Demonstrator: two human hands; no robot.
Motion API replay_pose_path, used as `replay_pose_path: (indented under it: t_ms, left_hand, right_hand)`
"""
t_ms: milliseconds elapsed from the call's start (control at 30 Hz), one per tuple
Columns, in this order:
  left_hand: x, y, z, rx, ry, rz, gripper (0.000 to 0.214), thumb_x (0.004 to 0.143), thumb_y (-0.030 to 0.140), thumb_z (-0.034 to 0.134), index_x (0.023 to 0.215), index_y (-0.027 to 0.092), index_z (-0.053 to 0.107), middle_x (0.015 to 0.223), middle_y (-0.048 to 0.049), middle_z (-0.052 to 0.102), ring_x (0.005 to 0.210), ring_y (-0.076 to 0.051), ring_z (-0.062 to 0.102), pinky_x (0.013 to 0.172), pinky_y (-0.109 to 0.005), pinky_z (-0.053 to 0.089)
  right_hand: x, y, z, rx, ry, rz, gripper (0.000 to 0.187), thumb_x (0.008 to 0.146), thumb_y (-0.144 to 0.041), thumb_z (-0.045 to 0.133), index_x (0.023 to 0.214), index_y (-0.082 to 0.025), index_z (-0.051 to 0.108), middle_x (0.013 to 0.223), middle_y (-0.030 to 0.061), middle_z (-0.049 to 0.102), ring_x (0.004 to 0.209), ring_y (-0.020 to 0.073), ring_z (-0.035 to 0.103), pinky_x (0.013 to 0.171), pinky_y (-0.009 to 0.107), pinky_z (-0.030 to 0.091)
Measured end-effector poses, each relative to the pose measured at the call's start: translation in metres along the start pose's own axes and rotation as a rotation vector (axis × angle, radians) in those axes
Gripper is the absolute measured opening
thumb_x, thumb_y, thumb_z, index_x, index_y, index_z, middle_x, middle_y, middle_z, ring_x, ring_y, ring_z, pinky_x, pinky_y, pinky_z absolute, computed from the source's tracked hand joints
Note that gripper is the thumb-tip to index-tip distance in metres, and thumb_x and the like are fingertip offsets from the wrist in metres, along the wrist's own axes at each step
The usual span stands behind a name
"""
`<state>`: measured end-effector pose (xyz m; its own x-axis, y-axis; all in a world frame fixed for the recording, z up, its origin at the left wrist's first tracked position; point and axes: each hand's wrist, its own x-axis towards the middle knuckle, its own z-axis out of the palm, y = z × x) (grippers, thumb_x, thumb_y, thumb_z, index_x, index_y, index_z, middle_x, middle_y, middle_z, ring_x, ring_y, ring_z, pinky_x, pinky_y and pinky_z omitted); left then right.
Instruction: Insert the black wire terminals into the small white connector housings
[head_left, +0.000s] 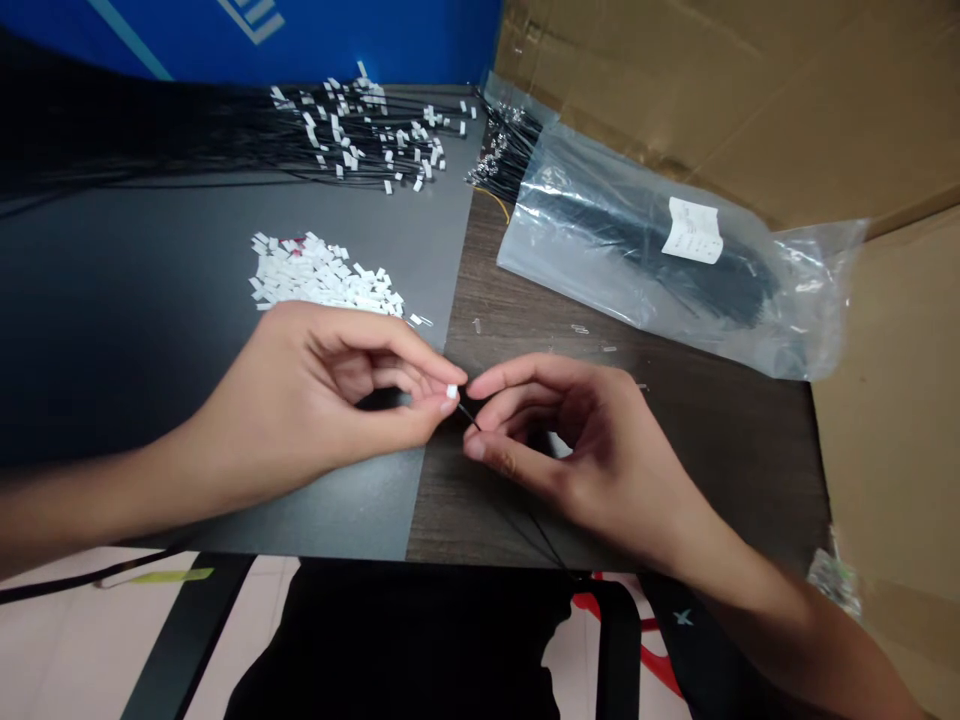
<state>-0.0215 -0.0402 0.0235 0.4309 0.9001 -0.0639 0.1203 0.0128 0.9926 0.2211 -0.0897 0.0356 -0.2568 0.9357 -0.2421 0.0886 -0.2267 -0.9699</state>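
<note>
Right now, your left hand [322, 390] pinches a white connector [452, 392]!
Loose connectors [322, 272] heap up far left; your right hand [577, 440], half-curled, grips a thin black wire [469, 414] just beside that connector; a plastic bag [637, 240] of wires lies far right.

Matt grey board [360, 210], wood-grain tabletop [465, 520], glossy plastic bag [570, 250], white plastic connectors [322, 272], brown cardboard [750, 100]

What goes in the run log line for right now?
left hand: white connector | right hand: black wire | nearby: loose white connectors
</note>
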Motion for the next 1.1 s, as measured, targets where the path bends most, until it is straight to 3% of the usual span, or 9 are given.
replay_pose_path:
  t_ms: [167,300,400,500,600,733,867,967,1100]
  left_hand:
    - [0.012,0.003,-0.016,-0.030,0.202,-0.033,0.017,0.086,0.015,0.103,0.098,0.022,0.094,0.089,0.0043,0.089,0.082,-0.011,0.080,0.077,-0.019,0.066]
    - [0.018,0.004,-0.023,-0.112,0.311,-0.075,0.033,0.071,0.018,0.112,0.096,0.021,0.091,0.086,0.0076,0.088,0.082,-0.010,0.077,0.080,-0.018,0.063]
    - [0.020,0.000,-0.024,-0.076,0.342,-0.083,0.032,0.072,0.028,0.112,0.095,0.023,0.090,0.086,0.0074,0.087,0.084,-0.012,0.080,0.080,-0.019,0.063]
    - [0.018,-0.005,-0.020,-0.019,0.366,-0.082,0.028,0.077,0.036,0.109,0.093,0.025,0.090,0.086,0.0003,0.088,0.082,-0.018,0.082,0.073,-0.024,0.066]
    - [0.013,-0.006,-0.011,0.014,0.303,-0.069,0.019,0.081,0.033,0.104,0.093,0.025,0.092,0.085,-0.0033,0.088,0.077,-0.020,0.082,0.068,-0.024,0.067]
    - [0.003,-0.004,0.004,-0.013,0.211,-0.019,0.012,0.080,0.024,0.100,0.089,0.025,0.093,0.088,-0.0023,0.091,0.079,-0.019,0.086,0.075,-0.023,0.072]
    - [-0.006,-0.004,0.012,-0.049,0.174,0.008,0.013,0.082,0.020,0.099,0.092,0.026,0.094,0.092,-0.0011,0.092,0.083,-0.018,0.089,0.081,-0.021,0.074]
    - [-0.007,-0.005,0.013,-0.063,0.122,0.023,0.013,0.084,0.017,0.098,0.092,0.026,0.094,0.094,-0.0019,0.092,0.087,-0.019,0.089,0.086,-0.024,0.075]
    - [-0.005,-0.008,0.014,-0.125,0.058,0.005,0.017,0.084,0.014,0.099,0.092,0.028,0.096,0.095,-0.0032,0.092,0.089,-0.020,0.088,0.085,-0.025,0.075]
  right_hand:
    - [-0.007,-0.017,-0.041,-0.309,-0.094,-0.012,0.015,0.096,-0.033,0.102,0.100,-0.024,0.091,0.093,0.0050,0.093,0.080,0.0204,0.088,0.073,0.027,0.071]
    - [-0.007,-0.022,-0.085,-0.625,0.056,-0.086,0.011,0.099,-0.040,0.094,0.096,-0.030,0.096,0.085,0.0037,0.091,0.074,0.0227,0.085,0.066,0.033,0.065]
    - [-0.008,-0.023,-0.114,-0.858,0.179,-0.126,0.011,0.098,-0.040,0.092,0.091,-0.031,0.096,0.082,0.0036,0.090,0.067,0.0230,0.080,0.062,0.036,0.058]
    - [-0.010,-0.021,-0.127,-1.020,0.283,-0.192,0.008,0.095,-0.032,0.093,0.088,-0.032,0.094,0.082,0.0042,0.089,0.065,0.0246,0.077,0.063,0.039,0.055]
    - [-0.008,-0.015,-0.111,-1.034,0.292,-0.205,0.009,0.092,-0.022,0.093,0.093,-0.031,0.093,0.088,0.0048,0.091,0.072,0.0280,0.081,0.070,0.042,0.060]
    - [-0.003,-0.007,-0.048,-0.703,0.148,-0.256,0.021,0.105,-0.033,0.090,0.124,-0.025,0.091,0.116,0.0076,0.094,0.103,0.0290,0.089,0.094,0.043,0.069]
    - [-0.002,0.003,0.003,-0.418,0.091,-0.250,0.009,0.110,-0.032,0.085,0.113,-0.025,0.089,0.111,0.0037,0.093,0.101,0.0221,0.087,0.090,0.035,0.068]
    - [-0.002,0.011,0.014,-0.322,0.141,-0.243,0.005,0.108,-0.029,0.085,0.105,-0.025,0.088,0.104,0.0029,0.092,0.095,0.0213,0.085,0.088,0.035,0.067]
    - [0.001,0.014,0.011,-0.179,0.112,-0.171,0.008,0.103,-0.029,0.092,0.099,-0.025,0.086,0.101,0.0032,0.092,0.093,0.0216,0.085,0.088,0.034,0.066]
